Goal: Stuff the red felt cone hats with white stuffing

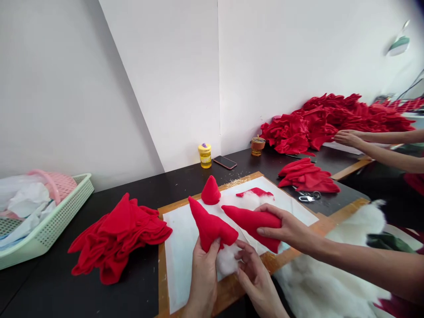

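A red felt cone [210, 223], its tip pointing up and left, is gripped by my left hand [203, 267] above the white sheet. White stuffing [228, 259] bulges from the cone's open lower end. The curled fingers of my right hand [255, 271] hold this stuffing at the cone's opening. Just to the right, a co-worker's hand [281, 225] reaches in from the right and grips a second red cone [250, 218] on its side. A third red cone [211, 191] stands upright on the sheet behind mine.
Red fabric piles [121, 234] lie on the dark table left and right. Stuffing and a red piece [255, 192] rest on the wood-edged sheet [180, 247]. Behind are a yellow-lidded jar [205, 157], a phone [225, 162] and an amber cup [257, 145]. A green basket [62, 207] stands left.
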The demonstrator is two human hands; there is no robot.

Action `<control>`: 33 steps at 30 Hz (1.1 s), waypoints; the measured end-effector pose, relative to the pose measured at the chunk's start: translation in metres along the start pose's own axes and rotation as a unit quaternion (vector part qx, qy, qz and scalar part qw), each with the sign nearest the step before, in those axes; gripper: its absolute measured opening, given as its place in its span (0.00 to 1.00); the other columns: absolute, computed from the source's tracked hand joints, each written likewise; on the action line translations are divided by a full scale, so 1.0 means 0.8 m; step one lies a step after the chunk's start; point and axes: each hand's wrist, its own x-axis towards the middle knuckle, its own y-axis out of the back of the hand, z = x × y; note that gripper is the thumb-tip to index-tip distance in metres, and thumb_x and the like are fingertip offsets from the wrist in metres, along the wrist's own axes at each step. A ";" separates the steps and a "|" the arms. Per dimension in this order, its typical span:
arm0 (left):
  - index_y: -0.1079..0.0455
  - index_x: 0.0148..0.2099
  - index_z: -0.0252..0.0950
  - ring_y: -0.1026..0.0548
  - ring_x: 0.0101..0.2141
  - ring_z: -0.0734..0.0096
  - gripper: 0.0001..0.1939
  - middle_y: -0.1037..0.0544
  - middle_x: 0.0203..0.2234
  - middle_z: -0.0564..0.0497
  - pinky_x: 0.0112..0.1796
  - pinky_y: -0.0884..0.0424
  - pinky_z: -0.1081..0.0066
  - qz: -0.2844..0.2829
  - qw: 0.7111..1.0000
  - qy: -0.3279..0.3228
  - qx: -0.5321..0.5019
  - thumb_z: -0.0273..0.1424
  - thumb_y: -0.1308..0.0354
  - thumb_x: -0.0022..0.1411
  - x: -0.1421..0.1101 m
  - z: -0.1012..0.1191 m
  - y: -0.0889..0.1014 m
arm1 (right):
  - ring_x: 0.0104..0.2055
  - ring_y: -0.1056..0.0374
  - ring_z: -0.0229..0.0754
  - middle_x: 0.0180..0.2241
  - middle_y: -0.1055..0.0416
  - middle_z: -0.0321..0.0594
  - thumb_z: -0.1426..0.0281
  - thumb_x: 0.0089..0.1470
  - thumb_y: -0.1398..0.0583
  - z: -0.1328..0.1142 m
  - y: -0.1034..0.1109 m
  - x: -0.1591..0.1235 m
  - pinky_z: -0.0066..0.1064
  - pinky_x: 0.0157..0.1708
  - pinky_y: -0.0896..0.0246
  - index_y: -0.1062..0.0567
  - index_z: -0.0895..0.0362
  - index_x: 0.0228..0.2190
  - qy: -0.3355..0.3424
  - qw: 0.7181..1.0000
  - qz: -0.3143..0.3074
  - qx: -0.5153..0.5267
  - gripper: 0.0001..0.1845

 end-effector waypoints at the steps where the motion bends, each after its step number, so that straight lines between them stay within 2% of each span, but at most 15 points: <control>1: 0.30 0.52 0.33 0.21 0.38 0.67 0.29 0.19 0.42 0.44 0.42 0.26 0.70 -0.002 1.000 -0.002 0.007 0.38 0.28 0.51 0.000 0.000 0.001 | 0.41 0.25 0.49 0.44 0.25 0.42 0.65 0.54 0.37 0.003 -0.001 -0.004 0.40 0.36 0.24 0.28 0.43 0.52 -0.010 1.000 -0.014 0.001 0.23; 4: 0.33 0.58 0.35 0.21 0.44 0.62 0.33 0.21 0.49 0.43 0.48 0.26 0.67 -0.034 0.999 -0.013 0.016 0.35 0.28 0.51 -0.003 0.002 0.004 | 0.40 0.24 0.52 0.45 0.24 0.42 0.68 0.47 0.32 -0.017 0.038 0.026 0.40 0.35 0.25 0.25 0.45 0.51 -0.064 0.991 -0.105 -0.048 0.27; 7: 0.37 0.62 0.37 0.23 0.51 0.58 0.39 0.24 0.55 0.41 0.53 0.28 0.65 -0.088 0.996 -0.012 -0.032 0.35 0.27 0.51 -0.005 0.006 0.006 | 0.29 0.26 0.48 0.38 0.22 0.37 0.69 0.41 0.30 -0.048 0.102 0.080 0.34 0.24 0.30 0.26 0.44 0.50 -0.086 0.987 -0.119 -0.072 0.32; 10: 0.32 0.57 0.35 0.22 0.48 0.60 0.34 0.22 0.52 0.41 0.50 0.26 0.66 -0.058 0.994 0.021 -0.090 0.42 0.28 0.52 -0.002 0.009 0.004 | 0.23 0.30 0.44 0.30 0.25 0.32 0.69 0.42 0.31 -0.056 0.136 0.105 0.31 0.20 0.35 0.30 0.44 0.48 -0.114 0.971 -0.146 -0.155 0.30; 12: 0.31 0.55 0.33 0.21 0.43 0.61 0.33 0.21 0.49 0.40 0.47 0.24 0.65 -0.017 0.995 0.048 -0.088 0.44 0.28 0.52 0.001 0.012 0.000 | 0.26 0.29 0.45 0.33 0.25 0.34 0.71 0.42 0.33 -0.050 0.137 0.100 0.31 0.22 0.35 0.28 0.45 0.45 -0.080 0.969 -0.145 -0.182 0.26; 15: 0.30 0.54 0.32 0.20 0.37 0.62 0.33 0.19 0.45 0.39 0.42 0.23 0.64 0.015 0.996 0.068 -0.061 0.42 0.26 0.50 0.004 0.013 -0.002 | 0.32 0.27 0.47 0.35 0.23 0.35 0.74 0.40 0.36 -0.045 0.128 0.085 0.31 0.26 0.32 0.23 0.47 0.40 -0.070 0.954 -0.207 -0.205 0.21; 20: 0.29 0.52 0.32 0.19 0.37 0.62 0.32 0.18 0.43 0.41 0.40 0.22 0.67 0.036 0.995 0.065 -0.068 0.40 0.25 0.47 0.008 0.014 0.006 | 0.34 0.25 0.49 0.37 0.22 0.37 0.73 0.43 0.36 -0.069 0.119 0.073 0.35 0.29 0.26 0.21 0.46 0.39 -0.056 0.946 -0.235 -0.216 0.18; 22: 0.29 0.53 0.33 0.19 0.39 0.61 0.31 0.19 0.45 0.41 0.42 0.21 0.66 0.038 0.994 0.071 -0.071 0.39 0.25 0.49 0.009 0.016 0.009 | 0.33 0.24 0.49 0.36 0.21 0.36 0.73 0.46 0.36 -0.080 0.112 0.057 0.36 0.29 0.24 0.21 0.44 0.39 0.003 0.928 -0.246 -0.279 0.17; 23: 0.29 0.53 0.33 0.19 0.40 0.60 0.31 0.19 0.46 0.40 0.43 0.21 0.65 0.041 0.994 0.078 -0.070 0.38 0.26 0.50 0.010 0.017 0.010 | 0.35 0.23 0.50 0.38 0.20 0.36 0.73 0.49 0.36 -0.083 0.107 0.046 0.39 0.32 0.23 0.21 0.43 0.42 0.047 0.922 -0.207 -0.324 0.18; 25: 0.29 0.54 0.34 0.19 0.42 0.58 0.29 0.19 0.48 0.40 0.44 0.20 0.63 0.049 0.993 0.084 -0.070 0.36 0.27 0.51 0.010 0.020 0.009 | 0.47 0.24 0.56 0.47 0.21 0.37 0.73 0.53 0.37 -0.085 0.094 0.022 0.49 0.46 0.26 0.24 0.40 0.50 0.148 0.895 -0.090 -0.410 0.24; 26: 0.29 0.54 0.34 0.19 0.42 0.58 0.29 0.19 0.48 0.40 0.44 0.20 0.63 0.052 0.993 0.085 -0.071 0.36 0.27 0.51 0.009 0.021 0.008 | 0.56 0.29 0.60 0.56 0.26 0.38 0.73 0.55 0.38 -0.084 0.088 0.013 0.57 0.57 0.35 0.27 0.41 0.56 0.178 0.878 -0.056 -0.440 0.28; 28: 0.28 0.53 0.33 0.19 0.42 0.59 0.28 0.20 0.48 0.39 0.44 0.20 0.65 0.047 0.993 0.080 -0.074 0.36 0.27 0.52 0.008 0.023 0.007 | 0.64 0.38 0.64 0.63 0.34 0.41 0.75 0.56 0.41 -0.077 0.082 0.005 0.67 0.65 0.55 0.34 0.46 0.62 0.238 0.823 -0.048 -0.513 0.33; 29: 0.28 0.52 0.33 0.19 0.43 0.60 0.27 0.20 0.48 0.39 0.44 0.21 0.66 0.042 0.993 0.075 -0.078 0.36 0.27 0.52 0.007 0.023 0.008 | 0.65 0.39 0.65 0.63 0.34 0.44 0.75 0.56 0.41 -0.073 0.083 0.008 0.68 0.65 0.58 0.35 0.49 0.63 0.256 0.794 -0.065 -0.548 0.34; 31: 0.28 0.52 0.33 0.19 0.43 0.60 0.27 0.20 0.48 0.40 0.45 0.21 0.67 0.039 0.993 0.074 -0.082 0.36 0.27 0.52 0.005 0.024 0.010 | 0.60 0.34 0.64 0.58 0.28 0.47 0.74 0.55 0.41 -0.061 0.093 0.023 0.64 0.62 0.49 0.34 0.53 0.62 0.261 0.751 -0.109 -0.596 0.33; 33: 0.28 0.52 0.34 0.19 0.43 0.61 0.27 0.19 0.47 0.41 0.45 0.21 0.66 0.048 0.992 0.077 -0.083 0.36 0.27 0.52 0.004 0.024 0.014 | 0.52 0.28 0.61 0.51 0.23 0.46 0.71 0.55 0.40 -0.049 0.112 0.042 0.56 0.55 0.38 0.30 0.51 0.58 0.243 0.751 -0.132 -0.599 0.29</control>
